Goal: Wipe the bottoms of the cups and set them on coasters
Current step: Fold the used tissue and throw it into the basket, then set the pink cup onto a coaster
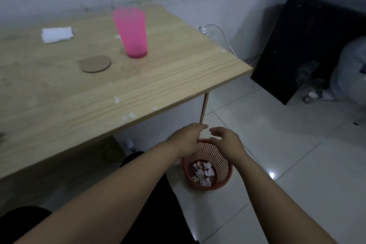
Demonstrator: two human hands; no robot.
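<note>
Both hands held over red mesh bin (208,166) on floor w/ paper scraps inside. Left hand (187,140) & right hand (227,142): grip loose, fingers relaxed, nothing held. Pink cup (132,33) stood upright on table (178,77), just beside cork coaster (95,63), not on it. White tissue (57,34) lies further back-left.

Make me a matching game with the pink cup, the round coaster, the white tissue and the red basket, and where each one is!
Things:
1. pink cup
2. round coaster
3. white tissue
4. red basket

Places:
A. on the floor, below both hands
B. far left part of the table
C. lying flat on the table, nothing on it
D. standing upright on the bare table, beside the coaster

Pairs: 1-D, 2-C, 3-B, 4-A
</note>
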